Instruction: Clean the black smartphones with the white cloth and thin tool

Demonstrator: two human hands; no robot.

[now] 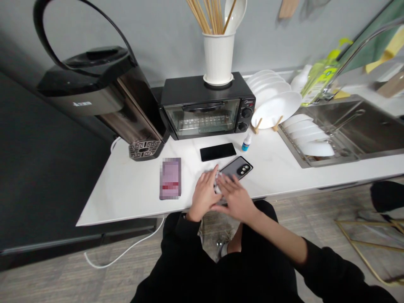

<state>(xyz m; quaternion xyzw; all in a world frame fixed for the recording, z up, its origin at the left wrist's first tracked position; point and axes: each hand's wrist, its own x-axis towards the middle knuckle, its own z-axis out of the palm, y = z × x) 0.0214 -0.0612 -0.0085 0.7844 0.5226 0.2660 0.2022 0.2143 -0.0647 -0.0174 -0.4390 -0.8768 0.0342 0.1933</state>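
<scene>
Grey phone part-hidden by hands, chopsticks cut off above

Soft, even light, stretched edges, slight blur on the right hand, pixelated purple rectangle

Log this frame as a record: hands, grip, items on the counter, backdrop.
hands: left hand and right hand, close together
grip: small white item between them; which hand holds it unclear
beside_hands: gray phone, camera side up, partly covered by right hand
behind_hands: black phone, flat; small blue-labeled bottle, upright
left_side: pixelated purple item
backdrop: toaster oven
</scene>
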